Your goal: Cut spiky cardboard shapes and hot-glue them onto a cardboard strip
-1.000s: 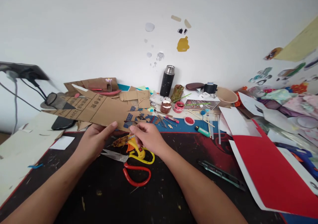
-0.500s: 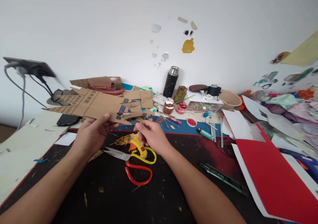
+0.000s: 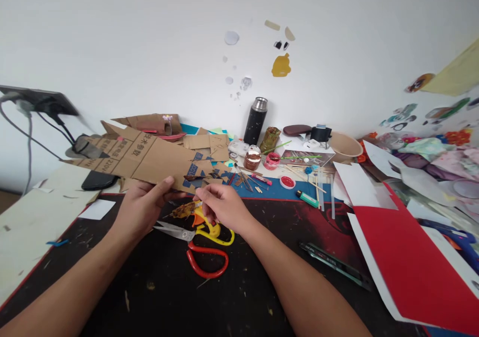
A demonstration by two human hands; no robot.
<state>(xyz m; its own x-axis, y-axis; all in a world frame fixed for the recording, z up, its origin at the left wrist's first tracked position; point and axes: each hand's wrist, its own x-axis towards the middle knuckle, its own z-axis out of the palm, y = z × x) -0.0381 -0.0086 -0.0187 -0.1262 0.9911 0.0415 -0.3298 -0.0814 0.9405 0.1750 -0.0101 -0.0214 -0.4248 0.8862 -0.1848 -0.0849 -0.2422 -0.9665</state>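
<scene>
A long brown cardboard cutout (image 3: 160, 157) is held up over the near left part of the desk (image 3: 30, 227), with pointed strips at its left end, dark printed characters across it and blue marks near its right end. The left hand (image 3: 144, 207) has its grip clamped on the near edge of the cutout, thumb on top and fingers beneath. The right hand (image 3: 224, 207) is at the right end of the cutout, with thumb and forefinger drawn close; I cannot tell whether its grip is shut on the edge or only rests against it. Dark slivers lie over the blue marks there.

Just below the hands, scissors (image 3: 186, 235) with one red and one yellow handle lie on a dark mat (image 3: 168, 302), blades pointing left. A yellow glue gun (image 3: 209, 226) with a stained brown front lies beside them, partly hidden by the right hand. To the right on the mat is a utility knife (image 3: 335, 265), and farther right a red sheet (image 3: 415, 262).

Beyond the mat are a green lighter (image 3: 308, 199), a lid with red paint (image 3: 287, 182), a pink jar (image 3: 272, 162) and a brown jar (image 3: 252, 158). A black flask (image 3: 256, 122) stands upright near the wall (image 3: 168, 43), with a beige bowl (image 3: 346, 147) to its right. At the left, a black phone (image 3: 99, 180) lies partly under the cutout, and a white paper piece (image 3: 97, 210) lies nearer.
</scene>
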